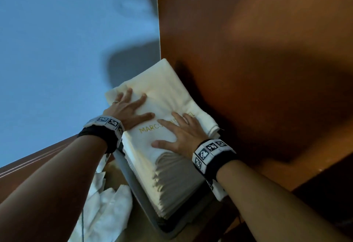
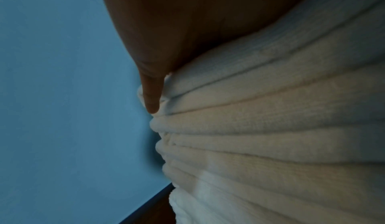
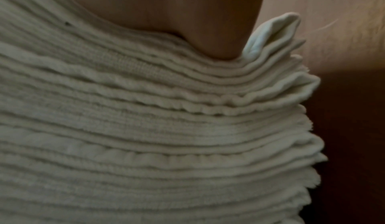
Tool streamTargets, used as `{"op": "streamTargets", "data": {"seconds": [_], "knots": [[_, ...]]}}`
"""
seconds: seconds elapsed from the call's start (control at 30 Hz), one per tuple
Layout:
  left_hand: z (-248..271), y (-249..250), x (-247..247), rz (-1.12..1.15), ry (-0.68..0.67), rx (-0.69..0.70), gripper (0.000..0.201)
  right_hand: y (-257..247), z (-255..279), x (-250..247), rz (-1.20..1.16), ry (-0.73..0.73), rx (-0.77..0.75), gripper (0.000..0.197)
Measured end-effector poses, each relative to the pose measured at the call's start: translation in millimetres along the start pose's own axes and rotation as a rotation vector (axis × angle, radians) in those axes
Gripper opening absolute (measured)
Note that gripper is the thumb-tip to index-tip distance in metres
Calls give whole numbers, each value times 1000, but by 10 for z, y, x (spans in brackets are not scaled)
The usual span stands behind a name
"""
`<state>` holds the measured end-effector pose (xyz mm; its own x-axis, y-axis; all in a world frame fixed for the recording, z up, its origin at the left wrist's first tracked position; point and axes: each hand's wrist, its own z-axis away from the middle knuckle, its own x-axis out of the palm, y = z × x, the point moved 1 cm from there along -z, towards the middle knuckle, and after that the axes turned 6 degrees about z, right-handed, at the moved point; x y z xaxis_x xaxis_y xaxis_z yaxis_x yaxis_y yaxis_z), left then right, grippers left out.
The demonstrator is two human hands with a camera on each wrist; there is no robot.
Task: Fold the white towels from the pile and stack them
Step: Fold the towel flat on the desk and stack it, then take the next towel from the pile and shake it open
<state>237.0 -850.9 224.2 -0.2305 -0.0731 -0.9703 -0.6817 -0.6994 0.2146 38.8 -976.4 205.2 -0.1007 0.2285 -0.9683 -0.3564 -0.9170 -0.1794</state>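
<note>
A tall stack of folded white towels [image 1: 172, 180] stands against a brown wooden panel; its layered edges fill the left wrist view [image 2: 270, 128] and the right wrist view [image 3: 145, 128]. The top towel [image 1: 166, 87] carries gold lettering. My left hand [image 1: 129, 106] lies flat on the top towel's left side with fingers spread. My right hand [image 1: 179, 134] presses flat on the towel nearer me, fingers straight and partly covering the lettering. In the left wrist view one finger [image 2: 152, 96] hangs over the stack's far corner.
The stack sits on a grey-framed seat or cart [image 1: 137, 190]. Loose, unfolded white towels [image 1: 107, 209] lie lower left. A brown wooden panel [image 1: 257, 41] rises right behind the stack, and a blue wall [image 1: 57, 50] is at left.
</note>
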Motion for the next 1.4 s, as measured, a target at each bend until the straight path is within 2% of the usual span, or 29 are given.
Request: {"op": "streamTargets", "data": {"seconds": [0.17,0.23,0.3,0.37,0.43,0.5,0.63,0.73,0.83,0.93,1.13,1.27,1.33,1.4], "knots": [[201,19,-185,-19,-77,-3,97,-43,79,-46,92,-34,-4,93],[330,-33,-299,-39,-101,3,104,-52,128,-121,157,-60,-1,91],[519,-103,-448,-28,-91,1,111,-94,192,-221,208,-105,19,92],[761,-196,-568,19,-61,-14,99,-165,288,-305,254,-138,61,94],[1036,-355,-647,60,-16,-18,95,-275,391,-386,298,-124,102,95],[1349,-600,-696,74,18,-39,91,-464,511,-496,370,-74,107,84],[2086,-1165,-722,31,28,-68,52,-1048,764,-580,444,101,48,37],[2670,-1636,-638,51,20,-110,37,-1557,909,-380,388,229,-29,31],[3195,-2191,-444,53,-14,-198,33,-2080,992,49,244,341,-163,31],[3672,-2764,-152,81,-85,-276,37,-2572,1053,604,116,257,-189,27],[4295,-3546,453,76,-188,-410,35,-3384,1036,1580,132,-53,-180,24],[4405,-3786,813,131,-262,-458,38,-3752,886,2021,126,-204,-141,28],[4349,-3891,960,127,-284,-462,40,-3866,737,2177,138,-252,-137,22],[4249,-3969,1082,118,-295,-460,43,-3921,539,2320,147,-287,-122,29]]}}
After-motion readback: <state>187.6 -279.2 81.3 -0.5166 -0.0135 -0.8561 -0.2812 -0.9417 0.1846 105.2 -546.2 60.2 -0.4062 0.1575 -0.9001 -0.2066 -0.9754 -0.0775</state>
